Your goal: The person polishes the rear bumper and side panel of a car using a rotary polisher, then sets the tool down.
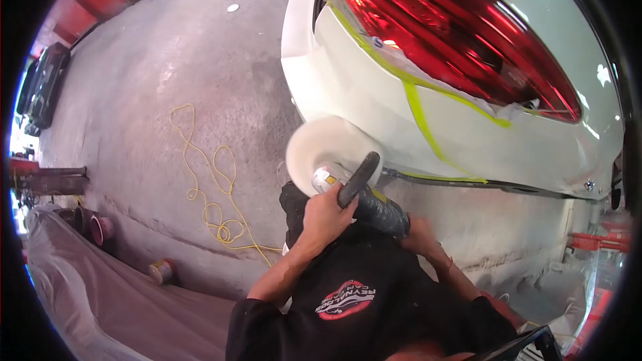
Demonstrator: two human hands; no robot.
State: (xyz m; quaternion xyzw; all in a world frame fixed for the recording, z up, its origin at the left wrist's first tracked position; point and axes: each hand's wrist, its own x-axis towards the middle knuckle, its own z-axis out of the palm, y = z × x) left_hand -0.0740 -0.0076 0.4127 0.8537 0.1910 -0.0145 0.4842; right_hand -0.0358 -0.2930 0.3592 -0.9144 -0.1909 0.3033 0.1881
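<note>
A polisher (382,212) with a large round white pad (309,150) is in both my hands, in front of my black shirt. My left hand (326,214) wraps round its black side handle (361,177) near the silver head. At the rear of the dark, smudged body, my right hand (420,235) grips the tool, its fingers mostly hidden. The pad is against or very near the lower corner of a white car bumper (374,103); I cannot tell if they touch. Yellow-green masking tape (420,120) runs below the red tail light (455,33).
A yellow cord (231,190) lies in loops on the grey floor (134,107). At lower left, a cover sheet (114,294) drapes over something large. Two cans, one reddish (101,228) and one paint-stained (162,271), are beside it. Red stand parts (598,241) are at right.
</note>
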